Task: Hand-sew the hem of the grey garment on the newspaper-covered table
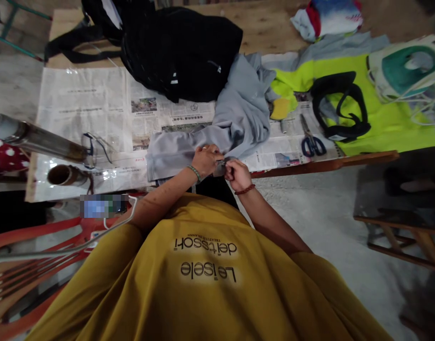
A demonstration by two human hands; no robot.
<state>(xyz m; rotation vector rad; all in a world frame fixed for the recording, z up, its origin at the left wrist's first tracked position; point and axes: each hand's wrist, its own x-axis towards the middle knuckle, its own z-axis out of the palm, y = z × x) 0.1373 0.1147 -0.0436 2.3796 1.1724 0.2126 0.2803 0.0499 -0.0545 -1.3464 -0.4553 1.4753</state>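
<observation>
A grey garment [239,104] lies crumpled along the front edge of the table, one leg-like part stretched to the left. My left hand [206,161], with a green bead bracelet at its wrist, rests on that part, fingers pinched on the grey cloth at its near edge. Close by on the right is my right hand [238,175], a red-brown bracelet on its wrist, its fingers curled closed at the cloth's edge. Something small and shiny shows between the fingertips of both hands, too small to name. Whatever sits inside my right fingers is hidden.
Newspaper [93,104] covers the table. A black backpack [182,47] lies behind the garment. Scissors [312,139], a black strap [345,111], a yellow-green garment [388,128] and an iron [405,68] are right. Glasses [96,147], brown tubes [43,139] and a red chair [36,265] are left.
</observation>
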